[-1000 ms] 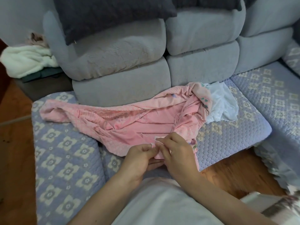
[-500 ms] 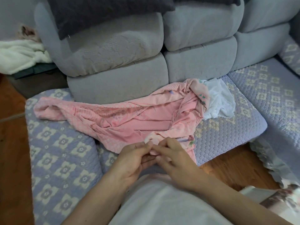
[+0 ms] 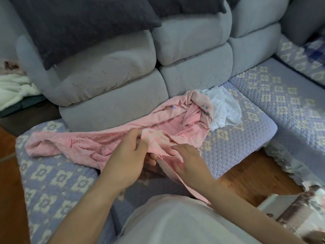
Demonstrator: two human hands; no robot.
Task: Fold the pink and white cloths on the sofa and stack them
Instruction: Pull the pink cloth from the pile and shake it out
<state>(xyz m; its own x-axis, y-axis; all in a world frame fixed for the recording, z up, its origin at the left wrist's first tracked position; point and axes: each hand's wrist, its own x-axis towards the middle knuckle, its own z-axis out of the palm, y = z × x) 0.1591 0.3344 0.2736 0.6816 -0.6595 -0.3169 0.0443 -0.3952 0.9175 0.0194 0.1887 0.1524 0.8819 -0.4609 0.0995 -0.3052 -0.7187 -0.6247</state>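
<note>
A crumpled pink cloth lies stretched across the sofa seat, from the left edge to the middle. A small white cloth lies bunched at its right end, partly under a pink printed fold. My left hand grips the near edge of the pink cloth with curled fingers and thumb. My right hand holds the same edge just to the right, and a pink strip hangs down from it toward my lap.
Grey back cushions rise behind the cloths, with a dark pillow on top. A white fluffy blanket lies far left. Wooden floor shows in the gap beside the corner seat.
Both hands lifted the near edge of the pink cloth and drew slightly apart. The view moved closer and tilted down.
</note>
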